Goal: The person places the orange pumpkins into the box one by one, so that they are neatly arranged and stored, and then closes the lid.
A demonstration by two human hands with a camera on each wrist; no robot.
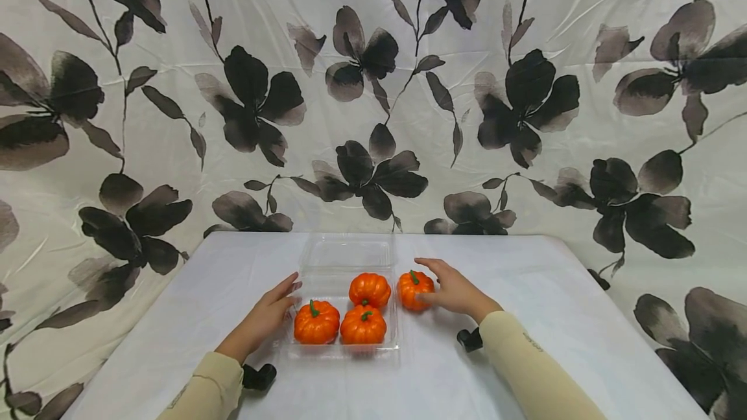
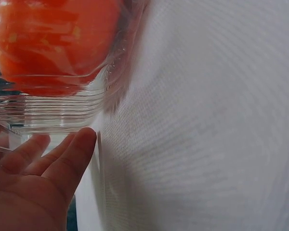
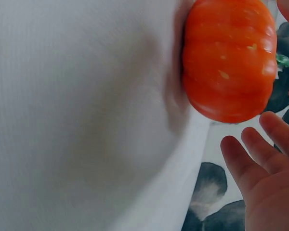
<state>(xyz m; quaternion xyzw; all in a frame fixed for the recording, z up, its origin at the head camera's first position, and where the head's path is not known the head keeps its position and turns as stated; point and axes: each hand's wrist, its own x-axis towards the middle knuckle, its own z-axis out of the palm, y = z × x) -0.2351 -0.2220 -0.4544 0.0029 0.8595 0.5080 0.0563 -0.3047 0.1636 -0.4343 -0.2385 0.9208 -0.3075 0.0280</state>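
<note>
A clear plastic clamshell box [image 1: 342, 353] lies on the table with its lid [image 1: 348, 253] folded back. Inside it sit three orange mini pumpkins: one at the front left [image 1: 316, 323], one at the front right [image 1: 363, 325] and one behind at the right [image 1: 369, 290]. My left hand [image 1: 265, 316] is at the box's left side, fingertips against or close to its ridged wall [image 2: 53, 108]. Just outside the box's right side stands another orange pumpkin [image 1: 415, 291]. Around that one my right hand [image 1: 458, 290] is spread; in the right wrist view its fingers [image 3: 253, 159] look apart from the pumpkin's skin.
White cloth covers the table [image 1: 513, 271]. Behind its far edge hangs a pale curtain [image 1: 443, 167] with dark flowers. Both wrists carry a black device, one on the left [image 1: 259, 377] and one on the right [image 1: 469, 340].
</note>
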